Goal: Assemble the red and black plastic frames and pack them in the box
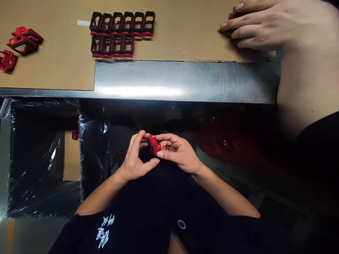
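Over my lap, below the table's edge, both my hands hold one small red and black plastic part [154, 145]. My left hand [136, 157] curls round it from the left with thumb and fingertips closed. My right hand [178, 152] pinches it from the right. On the cardboard sheet [60, 63] above stand two neat rows of several finished black and red frames [120, 33].
A co-worker's hand [261, 24] rests on a red and black part at the top right of the cardboard. Loose red and black parts [18, 44] lie at the far left. A steel table edge [185, 83] runs across. Black plastic-lined bins [39, 158] sit below left.
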`<state>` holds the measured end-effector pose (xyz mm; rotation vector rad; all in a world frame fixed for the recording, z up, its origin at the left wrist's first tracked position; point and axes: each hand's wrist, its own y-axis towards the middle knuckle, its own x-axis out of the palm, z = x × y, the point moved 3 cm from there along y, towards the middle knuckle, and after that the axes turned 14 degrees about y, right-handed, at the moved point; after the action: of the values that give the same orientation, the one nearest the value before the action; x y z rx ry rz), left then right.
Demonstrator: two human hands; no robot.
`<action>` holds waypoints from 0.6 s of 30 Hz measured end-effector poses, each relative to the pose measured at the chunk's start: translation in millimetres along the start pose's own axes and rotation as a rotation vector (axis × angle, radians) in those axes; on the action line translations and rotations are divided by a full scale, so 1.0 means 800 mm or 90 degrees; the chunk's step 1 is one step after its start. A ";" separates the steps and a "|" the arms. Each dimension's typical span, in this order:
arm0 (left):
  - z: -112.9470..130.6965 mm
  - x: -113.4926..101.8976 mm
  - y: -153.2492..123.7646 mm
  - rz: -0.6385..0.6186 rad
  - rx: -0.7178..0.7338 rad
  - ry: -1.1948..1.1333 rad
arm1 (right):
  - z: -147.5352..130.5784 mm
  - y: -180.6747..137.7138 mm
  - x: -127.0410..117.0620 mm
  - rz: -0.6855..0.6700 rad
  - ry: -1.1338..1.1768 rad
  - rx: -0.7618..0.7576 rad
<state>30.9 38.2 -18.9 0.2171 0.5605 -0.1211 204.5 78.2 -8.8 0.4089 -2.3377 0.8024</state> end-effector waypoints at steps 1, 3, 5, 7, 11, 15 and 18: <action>0.000 -0.001 0.000 -0.022 -0.025 -0.032 | -0.001 -0.001 -0.001 0.004 -0.031 -0.015; 0.001 -0.003 0.001 -0.069 -0.080 -0.109 | -0.004 -0.003 -0.004 0.008 -0.099 -0.053; 0.004 -0.006 0.003 -0.107 -0.133 -0.176 | -0.008 -0.004 -0.005 -0.002 -0.162 -0.105; 0.007 -0.009 0.006 -0.136 -0.180 -0.211 | -0.013 -0.005 -0.004 -0.027 -0.216 -0.164; 0.012 -0.012 0.009 -0.156 -0.230 -0.230 | -0.015 -0.004 -0.003 -0.072 -0.307 -0.252; 0.012 -0.013 0.008 -0.128 -0.218 -0.219 | -0.012 -0.002 -0.002 -0.100 -0.361 -0.309; 0.011 -0.012 0.006 -0.107 -0.206 -0.202 | -0.011 0.000 0.000 -0.113 -0.394 -0.364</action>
<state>27.7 41.2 -5.7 -0.1641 0.2755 -0.2213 208.9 84.1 -3.4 0.6596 -2.8898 -0.1261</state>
